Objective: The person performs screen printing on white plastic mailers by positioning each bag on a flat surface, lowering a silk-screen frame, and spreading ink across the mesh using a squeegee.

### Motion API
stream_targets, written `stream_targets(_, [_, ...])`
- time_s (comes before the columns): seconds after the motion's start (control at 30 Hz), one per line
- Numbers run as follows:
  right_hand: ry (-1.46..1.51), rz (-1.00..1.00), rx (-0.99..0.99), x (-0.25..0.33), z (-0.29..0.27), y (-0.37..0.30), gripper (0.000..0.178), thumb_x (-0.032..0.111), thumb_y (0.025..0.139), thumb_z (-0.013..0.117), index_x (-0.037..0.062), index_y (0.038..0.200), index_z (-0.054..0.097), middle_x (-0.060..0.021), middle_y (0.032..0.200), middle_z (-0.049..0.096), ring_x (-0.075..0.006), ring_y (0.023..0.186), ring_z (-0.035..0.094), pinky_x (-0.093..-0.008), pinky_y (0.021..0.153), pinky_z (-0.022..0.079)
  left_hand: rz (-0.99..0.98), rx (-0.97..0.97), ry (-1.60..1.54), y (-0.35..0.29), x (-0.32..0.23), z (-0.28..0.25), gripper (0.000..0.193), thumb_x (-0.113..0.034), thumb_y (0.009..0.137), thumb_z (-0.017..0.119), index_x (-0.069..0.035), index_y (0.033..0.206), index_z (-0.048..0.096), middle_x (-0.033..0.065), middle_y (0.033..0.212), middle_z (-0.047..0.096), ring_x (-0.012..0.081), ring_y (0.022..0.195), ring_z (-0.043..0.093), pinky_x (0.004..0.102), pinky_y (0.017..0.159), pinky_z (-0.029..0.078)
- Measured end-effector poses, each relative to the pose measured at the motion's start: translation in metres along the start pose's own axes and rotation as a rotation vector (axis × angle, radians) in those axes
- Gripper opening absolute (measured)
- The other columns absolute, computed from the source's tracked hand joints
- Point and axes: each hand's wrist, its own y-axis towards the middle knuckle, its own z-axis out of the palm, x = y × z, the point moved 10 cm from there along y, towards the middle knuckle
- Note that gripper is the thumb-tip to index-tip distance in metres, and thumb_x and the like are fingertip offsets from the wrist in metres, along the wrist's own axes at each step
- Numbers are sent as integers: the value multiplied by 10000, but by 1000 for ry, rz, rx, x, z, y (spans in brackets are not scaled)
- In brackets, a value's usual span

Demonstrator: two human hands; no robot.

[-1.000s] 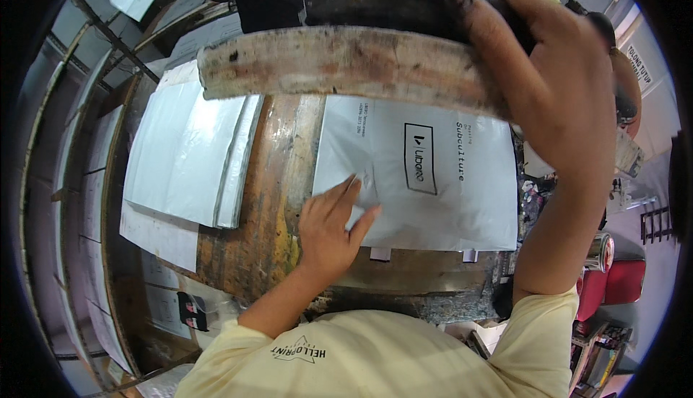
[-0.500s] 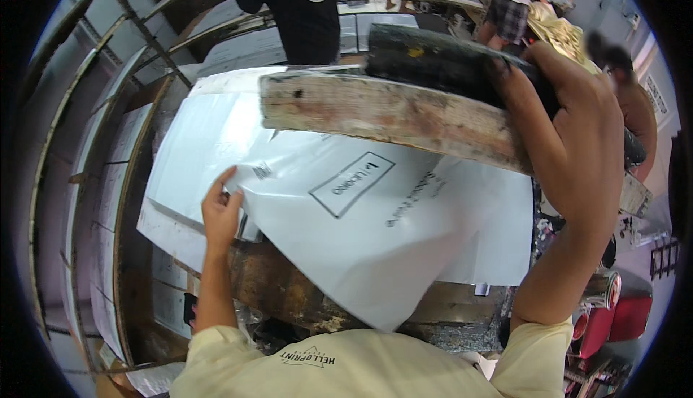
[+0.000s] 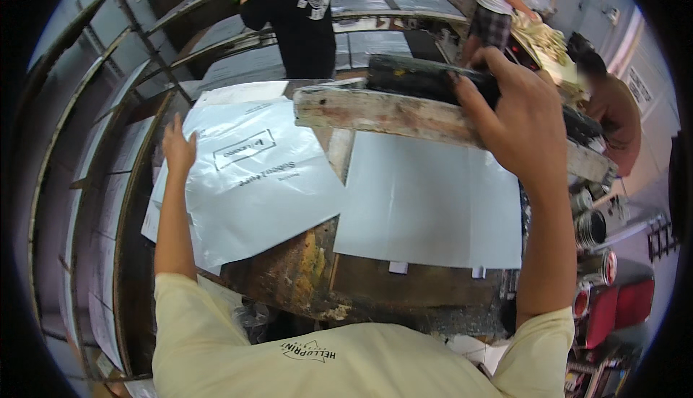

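A printed white plastic sheet (image 3: pixel 267 188) with dark lettering and a boxed design lies on a stack to the left. My left hand (image 3: pixel 178 146) is at its far left edge, thumb and fingers apart. In my right hand (image 3: pixel 523 120) is a tilted wooden screen-printing frame (image 3: pixel 382 111), together with a black squeegee (image 3: pixel 411 76) along its inner side. The thumb presses on the squeegee; the other fingertips are hidden. Below the raised frame, a blank pale sheet (image 3: pixel 433 203) lies flat on the stained table (image 3: pixel 289 275).
Slatted racks (image 3: pixel 119 203) holding pale sheets line the left side. More sheets (image 3: pixel 375 48) lie on racks ahead. Paint cans (image 3: pixel 592 228) and a red chair (image 3: pixel 617 311) stand at the right. Three other people work beyond the table.
My left hand has carried the printed sheet leftward onto the stack, and its fingers have spread. The frame and squeegee have shifted slightly in my right hand's grip, uncovering the blank sheet.
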Motion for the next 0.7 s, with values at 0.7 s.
stream_targets(0.7, [220, 114, 715, 46, 159, -294, 503, 244, 769, 873, 93, 1220, 708, -88, 1059, 657, -312, 971, 642, -447, 801, 564, 50, 724, -767, -328, -287, -73, 1295, -612, 429, 1012, -41, 1514, 596, 87, 1058, 463, 305, 1014, 471, 460, 904, 422])
